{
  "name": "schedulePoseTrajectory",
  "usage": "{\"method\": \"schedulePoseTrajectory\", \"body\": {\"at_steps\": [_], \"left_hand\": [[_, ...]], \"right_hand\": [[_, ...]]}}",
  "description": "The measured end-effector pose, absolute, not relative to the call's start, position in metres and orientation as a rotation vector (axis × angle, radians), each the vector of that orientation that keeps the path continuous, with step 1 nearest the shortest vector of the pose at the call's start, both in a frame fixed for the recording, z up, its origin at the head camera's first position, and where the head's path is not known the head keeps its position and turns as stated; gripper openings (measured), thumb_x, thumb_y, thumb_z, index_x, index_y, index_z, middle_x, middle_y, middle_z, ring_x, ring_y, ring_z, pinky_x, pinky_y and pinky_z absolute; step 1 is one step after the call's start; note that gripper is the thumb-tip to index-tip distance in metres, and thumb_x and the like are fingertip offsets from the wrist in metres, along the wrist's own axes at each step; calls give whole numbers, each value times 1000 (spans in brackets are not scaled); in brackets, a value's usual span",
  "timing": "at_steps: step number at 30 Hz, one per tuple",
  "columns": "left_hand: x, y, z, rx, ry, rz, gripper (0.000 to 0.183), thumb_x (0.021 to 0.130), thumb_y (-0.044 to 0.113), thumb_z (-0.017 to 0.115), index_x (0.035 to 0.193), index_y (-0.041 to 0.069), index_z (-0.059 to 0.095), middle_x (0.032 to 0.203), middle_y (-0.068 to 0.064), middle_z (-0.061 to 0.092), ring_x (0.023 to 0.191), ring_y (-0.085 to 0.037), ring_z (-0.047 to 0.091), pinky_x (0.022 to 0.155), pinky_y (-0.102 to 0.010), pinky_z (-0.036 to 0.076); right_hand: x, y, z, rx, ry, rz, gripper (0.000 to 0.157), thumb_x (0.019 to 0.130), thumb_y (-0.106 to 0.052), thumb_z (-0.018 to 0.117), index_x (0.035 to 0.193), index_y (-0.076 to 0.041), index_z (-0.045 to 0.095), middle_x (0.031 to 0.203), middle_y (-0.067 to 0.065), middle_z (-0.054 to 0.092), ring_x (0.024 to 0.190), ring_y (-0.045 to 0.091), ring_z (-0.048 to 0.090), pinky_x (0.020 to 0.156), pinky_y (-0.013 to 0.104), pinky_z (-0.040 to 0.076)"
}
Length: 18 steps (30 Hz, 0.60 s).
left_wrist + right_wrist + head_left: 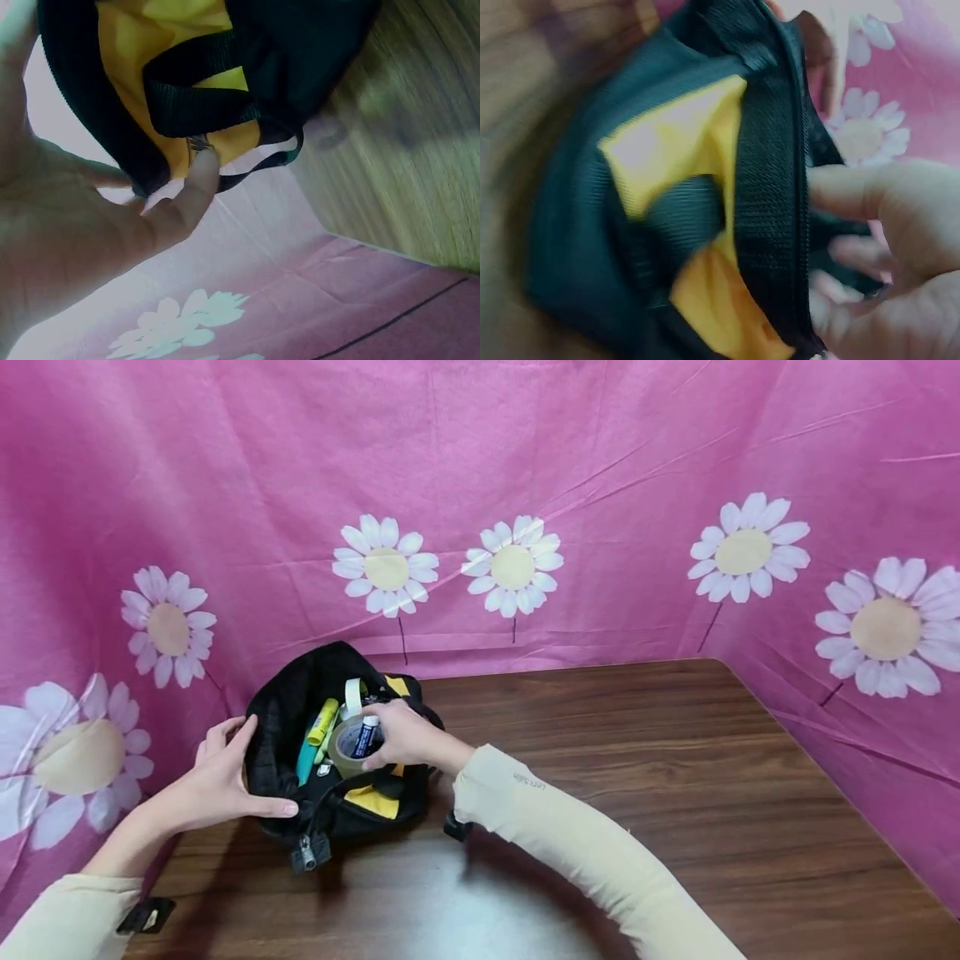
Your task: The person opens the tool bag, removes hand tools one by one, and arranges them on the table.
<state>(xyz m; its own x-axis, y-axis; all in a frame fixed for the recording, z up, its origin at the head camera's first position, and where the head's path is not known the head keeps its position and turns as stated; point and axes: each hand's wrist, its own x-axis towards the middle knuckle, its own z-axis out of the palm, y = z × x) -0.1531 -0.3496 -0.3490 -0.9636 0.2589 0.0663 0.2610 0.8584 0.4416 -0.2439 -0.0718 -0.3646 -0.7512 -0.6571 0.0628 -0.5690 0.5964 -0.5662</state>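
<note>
A black and yellow zippered bag (401,827) stands on the table with its top gaping. My left hand (217,777) holds its left rim, thumb at the front and fingers farther back; the left wrist view shows a fingertip against the yellow panel (139,37). My right hand (408,735) reaches into the mouth, thumb and index finger around a small dark blue tube with a white cap (365,737). Under the tube is a roll of tan packing tape (347,767). A yellow highlighter-like stick (322,722), a teal item (305,762) and a whitish ring (353,695) lie beside it.
The brown wooden table (600,760) extends to the right of the bag. A pink cloth with white daisies (480,460) hangs behind and along the sides. The bag's black strap (195,109) loops over its side, and a zipper pull (307,853) hangs at the front.
</note>
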Motion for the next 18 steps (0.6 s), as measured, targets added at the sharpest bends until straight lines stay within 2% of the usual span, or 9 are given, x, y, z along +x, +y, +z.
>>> {"method": "schedulePoseTrajectory", "body": {"at_steps": [5, 9, 14, 18], "left_hand": [[-148, -352, -362, -464, -2990, -724, 138, 60, 37, 97, 153, -17, 12, 146, -44, 13, 131, -63, 15, 96, -75, 26], [-144, -354, -372, -460, -2989, -766, 137, 60, 36, 97, 153, -18, 12, 146, -43, 14, 132, -62, 15, 97, -76, 26], [-143, -355, -381, -447, -2987, -799, 138, 59, 36, 97, 153, -17, 11, 147, -43, 14, 133, -61, 14, 98, -75, 26], [-143, -355, -385, -460, -2998, -810, 137, 62, 35, 96, 154, -16, 9, 147, -43, 13, 132, -62, 15, 97, -76, 26]], "right_hand": [[-236, -69, -398, -739, 2716, -1067, 95, 74, -29, 93, 151, -3, 43, 144, 15, 53, 136, 24, 45, 107, 34, 40], [-234, -73, -410, -703, 2655, -1188, 98, 73, -27, 94, 150, 0, 41, 143, 17, 51, 136, 27, 43, 106, 37, 42], [-240, -82, -418, -694, 2558, -1287, 97, 70, -24, 96, 148, -3, 42, 142, 13, 52, 134, 28, 43, 105, 39, 42], [-244, -89, -425, -598, 2450, -1358, 107, 70, -22, 96, 155, -5, 32, 149, 13, 44, 139, 27, 38, 108, 39, 40]]}}
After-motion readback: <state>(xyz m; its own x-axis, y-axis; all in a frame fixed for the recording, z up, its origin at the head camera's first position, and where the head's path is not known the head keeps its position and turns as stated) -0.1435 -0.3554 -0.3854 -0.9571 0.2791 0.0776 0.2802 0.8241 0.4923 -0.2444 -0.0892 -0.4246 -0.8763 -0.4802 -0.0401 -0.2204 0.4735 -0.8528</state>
